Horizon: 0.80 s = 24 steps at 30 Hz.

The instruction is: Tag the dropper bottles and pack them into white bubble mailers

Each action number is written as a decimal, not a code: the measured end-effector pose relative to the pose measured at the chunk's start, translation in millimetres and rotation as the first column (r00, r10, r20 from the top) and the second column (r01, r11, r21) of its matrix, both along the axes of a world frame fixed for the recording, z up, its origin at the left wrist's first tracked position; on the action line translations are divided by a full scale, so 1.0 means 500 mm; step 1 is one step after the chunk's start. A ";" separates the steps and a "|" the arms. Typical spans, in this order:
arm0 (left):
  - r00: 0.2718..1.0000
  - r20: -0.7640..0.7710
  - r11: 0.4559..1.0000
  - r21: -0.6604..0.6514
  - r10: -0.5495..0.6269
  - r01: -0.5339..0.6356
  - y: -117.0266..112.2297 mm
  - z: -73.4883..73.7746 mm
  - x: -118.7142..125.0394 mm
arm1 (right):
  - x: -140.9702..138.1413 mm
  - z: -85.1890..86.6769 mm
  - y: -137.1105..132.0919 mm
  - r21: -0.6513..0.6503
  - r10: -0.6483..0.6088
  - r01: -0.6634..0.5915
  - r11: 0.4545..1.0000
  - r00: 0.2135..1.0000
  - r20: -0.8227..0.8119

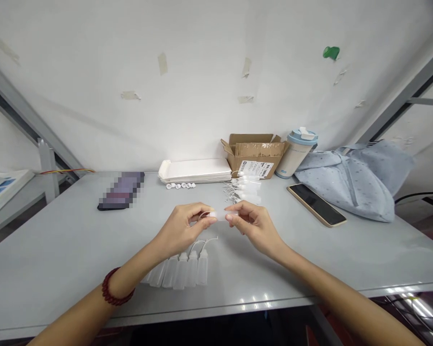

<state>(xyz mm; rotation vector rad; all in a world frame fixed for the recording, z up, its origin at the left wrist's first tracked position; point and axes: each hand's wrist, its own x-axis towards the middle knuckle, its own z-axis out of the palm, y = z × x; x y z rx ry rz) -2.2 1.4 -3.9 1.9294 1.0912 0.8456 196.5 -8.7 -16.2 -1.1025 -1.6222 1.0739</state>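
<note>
Fingers (pixel 204 222) partly hide the held bottle (pixel 221 216)

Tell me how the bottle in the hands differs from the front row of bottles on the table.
The held bottle is pinched between the left hand and right hand; the front row of bottles lies on the table. The held bottle runs sideways, its white end at the left hand; the front row's necks point toward the wall. Both look whitish.

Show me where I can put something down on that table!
There's bare gray table left of the left arm, in front of the pixelated thing, and between the phone, the right arm and the front edge. It's crowded toward the back: white stack, bottles, box, cup, blue cloth. More bottles lie beside the left arm.
</note>
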 end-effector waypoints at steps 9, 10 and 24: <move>0.988 0.037 0.966 -0.209 -0.147 0.152 0.005 0.007 -0.004 | -0.002 -0.008 -0.001 0.118 0.001 -0.008 0.993 0.998 0.058; 0.989 0.043 0.964 -0.220 -0.143 0.149 0.006 0.008 -0.004 | -0.002 -0.009 -0.001 0.136 0.011 -0.021 0.990 0.997 0.071; 0.977 -0.171 0.975 0.159 -0.126 0.154 -0.007 -0.010 0.008 | 0.005 -0.004 0.010 -0.041 0.096 -0.095 0.995 0.995 0.026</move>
